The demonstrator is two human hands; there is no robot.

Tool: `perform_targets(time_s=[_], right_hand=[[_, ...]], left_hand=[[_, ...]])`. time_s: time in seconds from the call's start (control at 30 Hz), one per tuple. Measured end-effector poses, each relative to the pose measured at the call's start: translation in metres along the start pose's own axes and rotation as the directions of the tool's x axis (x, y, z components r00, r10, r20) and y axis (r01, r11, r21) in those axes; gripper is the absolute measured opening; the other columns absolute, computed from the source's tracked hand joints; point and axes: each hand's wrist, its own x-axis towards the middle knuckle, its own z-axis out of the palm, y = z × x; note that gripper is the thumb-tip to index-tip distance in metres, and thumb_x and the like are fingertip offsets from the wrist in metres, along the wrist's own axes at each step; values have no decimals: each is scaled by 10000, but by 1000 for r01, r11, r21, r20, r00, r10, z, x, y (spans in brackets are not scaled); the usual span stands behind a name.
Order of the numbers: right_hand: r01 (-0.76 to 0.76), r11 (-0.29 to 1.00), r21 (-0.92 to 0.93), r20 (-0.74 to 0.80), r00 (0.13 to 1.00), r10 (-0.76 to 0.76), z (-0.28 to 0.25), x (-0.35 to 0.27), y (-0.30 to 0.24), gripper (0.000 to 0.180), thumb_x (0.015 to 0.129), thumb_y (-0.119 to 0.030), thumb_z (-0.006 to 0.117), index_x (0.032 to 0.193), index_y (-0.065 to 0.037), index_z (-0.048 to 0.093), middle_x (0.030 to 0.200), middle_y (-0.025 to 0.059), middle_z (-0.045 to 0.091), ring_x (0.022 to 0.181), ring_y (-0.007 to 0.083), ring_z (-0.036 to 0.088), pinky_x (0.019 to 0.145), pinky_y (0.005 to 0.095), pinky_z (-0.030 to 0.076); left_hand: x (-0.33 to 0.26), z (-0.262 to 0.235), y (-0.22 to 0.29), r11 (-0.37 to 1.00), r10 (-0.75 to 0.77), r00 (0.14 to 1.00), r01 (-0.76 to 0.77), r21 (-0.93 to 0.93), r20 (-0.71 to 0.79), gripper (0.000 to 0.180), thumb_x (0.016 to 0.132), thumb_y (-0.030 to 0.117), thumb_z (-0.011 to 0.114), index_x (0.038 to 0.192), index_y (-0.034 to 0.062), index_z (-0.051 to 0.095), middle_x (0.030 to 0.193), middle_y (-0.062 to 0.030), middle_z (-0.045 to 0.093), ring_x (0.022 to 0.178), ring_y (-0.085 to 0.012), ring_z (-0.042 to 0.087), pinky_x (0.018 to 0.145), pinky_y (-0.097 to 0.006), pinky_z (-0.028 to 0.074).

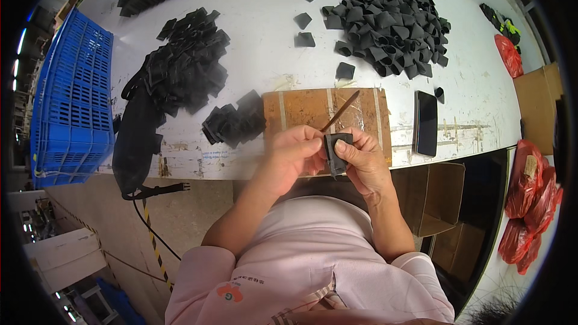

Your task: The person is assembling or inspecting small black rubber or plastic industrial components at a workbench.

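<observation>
A small folded piece of black fabric [339,155] is held upright above the near edge of a brown board. My right hand [368,162] grips it, thumb pressed flat on its face. From the other side, my left hand [296,151] pinches at its left edge, fingertips partly hidden. A slim brown stick [343,110] slants up and right from behind the fingers; I cannot tell whether it lies on the board [295,108] or is held. Left of the board is a small heap of flat black fabric pieces [235,123].
A large pile of black fabric loops [385,21] covers the far right, with loose ones beside it. More black pieces [186,63] heap at the left, near a black pouch [135,138] and a blue crate [72,96]. A phone [425,123] lies right of the board.
</observation>
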Motion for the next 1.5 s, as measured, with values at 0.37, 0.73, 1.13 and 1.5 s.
perform_targets(time_s=[0.37, 0.73, 1.13, 1.5], right_hand=[[241, 189, -952, 54, 740, -671, 6, -9, 3, 254, 718, -120, 689, 909, -3, 568, 742, 110, 533, 625, 180, 516, 531, 283, 411], [350, -135, -927, 334, 605, -722, 10, 3, 18, 39, 745, 22, 589, 766, 0, 564, 669, 97, 521, 536, 222, 508, 488, 291, 411], [-38, 944, 328, 69, 997, 16, 15, -3, -18, 132, 796, -138, 614, 815, -15, 570, 618, -24, 455, 520, 39, 357, 437, 173, 267], [144, 967, -210, 231, 968, -94, 23, 32, -59, 246, 877, -264, 524, 721, -74, 520, 612, -64, 422, 526, 25, 332, 459, 169, 262]], left_hand=[[-2, 8, -10, 767, 310, 935, -140, 626, -171, 30, 785, 29, 601, 805, 9, 591, 664, -10, 575, 563, -29, 500, 490, -150, 386], [10, 33, -31, 481, 747, 650, -380, 790, -143, 83, 753, -30, 558, 828, -3, 533, 630, -56, 560, 488, -122, 528, 431, -252, 417], [5, 52, -9, 701, 619, 767, -444, 558, -168, 143, 765, -37, 526, 906, -18, 534, 748, -39, 566, 494, -22, 455, 396, -161, 325], [29, 30, 33, 872, 103, 980, -6, -489, 171, 162, 843, -15, 420, 984, -1, 499, 775, -82, 583, 304, -27, 317, 297, -199, 230]])
